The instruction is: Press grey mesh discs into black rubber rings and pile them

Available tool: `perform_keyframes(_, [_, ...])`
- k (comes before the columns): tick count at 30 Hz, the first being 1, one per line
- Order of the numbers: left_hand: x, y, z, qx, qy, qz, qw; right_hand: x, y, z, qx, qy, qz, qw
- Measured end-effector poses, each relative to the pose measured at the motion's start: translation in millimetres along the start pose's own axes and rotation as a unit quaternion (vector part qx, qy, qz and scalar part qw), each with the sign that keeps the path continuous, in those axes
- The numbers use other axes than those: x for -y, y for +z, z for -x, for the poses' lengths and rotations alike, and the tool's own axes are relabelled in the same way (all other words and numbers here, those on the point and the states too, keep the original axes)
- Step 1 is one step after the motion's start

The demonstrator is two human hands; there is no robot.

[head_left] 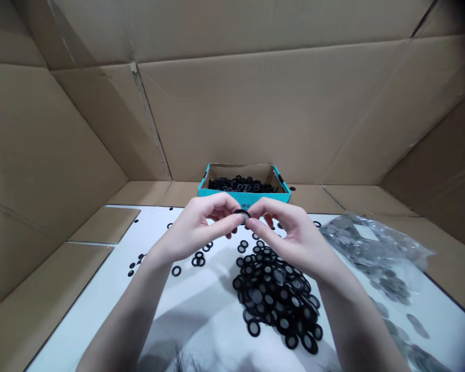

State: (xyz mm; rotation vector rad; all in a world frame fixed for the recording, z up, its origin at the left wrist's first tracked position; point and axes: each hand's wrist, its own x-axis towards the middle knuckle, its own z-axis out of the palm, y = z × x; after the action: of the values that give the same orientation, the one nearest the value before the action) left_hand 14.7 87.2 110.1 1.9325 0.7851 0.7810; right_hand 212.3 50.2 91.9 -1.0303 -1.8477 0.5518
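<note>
My left hand (pixel 211 222) and my right hand (pixel 281 225) meet in front of the box. Between them, both sets of fingertips pinch a black ring-shaped washer (pixel 242 212) with a greyish disc at its middle. Fingers cover part of it, so how the disc sits in the ring is unclear. Below my right hand lies a heap of black washers (pixel 279 299), many with grey discs in their centres. To the left of the heap, a few loose black rings (pixel 198 259) are scattered on the white table.
A teal cardboard box (pixel 244 197) full of black rings stands at the back. On the right, a clear plastic bag (pixel 372 240) of grey discs spills loose discs (pixel 417 325) on the table. Small black pieces (pixel 132 266) lie at left. Cardboard walls (pixel 256 113) surround the table.
</note>
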Motion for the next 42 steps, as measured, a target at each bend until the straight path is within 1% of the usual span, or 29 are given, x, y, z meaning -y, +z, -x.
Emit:
perform_keyframes(4, [-0.8, 1.6, 0.7, 0.021, -0.005, -0.016, 1.000, -2.0, -0.4, 0.5, -0.012, -0.014, 0.016, 1.000])
perform_keyframes(8, [-2.1, 1.4, 2.0, -0.013, 0.013, -0.044, 0.999, -1.4, -0.2, 1.8, -0.007, -0.013, 0.021, 1.000])
perform_keyframes(10, [-1.5, 0.8, 1.8, -0.016, 0.023, -0.047, 0.998, -1.3, 0.0, 1.6, -0.005, -0.017, 0.019, 1.000])
perform_keyframes(13, [0.2, 0.2, 1.0, 0.001, 0.024, -0.041, 0.999, -1.9, 0.4, 0.6, -0.004, -0.022, 0.018, 1.000])
perform_keyframes(16, [1.2, 1.0, 0.1, 0.006, 0.024, -0.018, 1.000, -2.7, 0.6, 0.3, -0.011, -0.027, 0.024, 0.999])
perform_keyframes(21, [-0.2, 3.7, -0.3, -0.002, 0.020, 0.022, 1.000, -3.7, -0.7, 2.1, -0.018, -0.009, 0.023, 1.000])
perform_keyframes(25, [-2.7, 3.0, 1.6, -0.009, 0.010, -0.008, 1.000, -3.8, -0.4, 2.9, -0.027, 0.004, 0.020, 0.999])
perform_keyframes(29, [-3.5, -1.4, 4.9, 0.016, -0.005, -0.036, 0.999, -3.7, 3.3, 2.4, -0.027, -0.001, 0.014, 1.000])
perform_keyframes(32, [-3.1, -3.8, 5.9, 0.028, -0.020, -0.066, 0.997, -5.2, 5.1, 1.9, -0.013, -0.008, 0.016, 1.000])
perform_keyframes(36, [-1.8, -2.5, 2.8, 0.002, -0.028, -0.105, 0.994, -8.3, 3.7, 0.7, 0.017, -0.015, 0.050, 0.998])
perform_keyframes(39, [-0.4, 0.1, -0.8, -0.019, -0.011, -0.079, 0.997, -9.2, 2.0, -1.2, 0.013, -0.027, 0.055, 0.998])
perform_keyframes(42, [1.1, 2.4, -3.0, -0.027, 0.010, -0.048, 0.998, -9.1, 1.8, -2.7, -0.004, -0.044, 0.044, 0.998])
